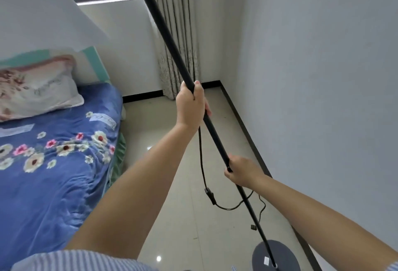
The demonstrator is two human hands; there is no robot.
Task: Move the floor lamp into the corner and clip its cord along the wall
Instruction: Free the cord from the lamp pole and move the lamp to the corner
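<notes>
The floor lamp's black pole [165, 33] slants from the top centre down to its round dark base [280, 251] at the bottom right. Its white shade [41, 10] fills the upper left. My left hand [190, 106] is wrapped around the pole about midway. Lower down, my right hand [242, 170] grips the same pole. The black cord [202, 163] hangs from near my left hand, carries an inline switch [210, 195], loops behind the pole and trails over the floor. The room corner [219, 81] lies ahead beside the curtain.
A bed with a blue flowered quilt [56, 163] and a pillow [36, 89] takes up the left side. A patterned curtain [174, 33] hangs by the window. The white wall [323, 76] with its dark skirting runs along the right. Beige tiled floor [172, 217] lies between bed and wall.
</notes>
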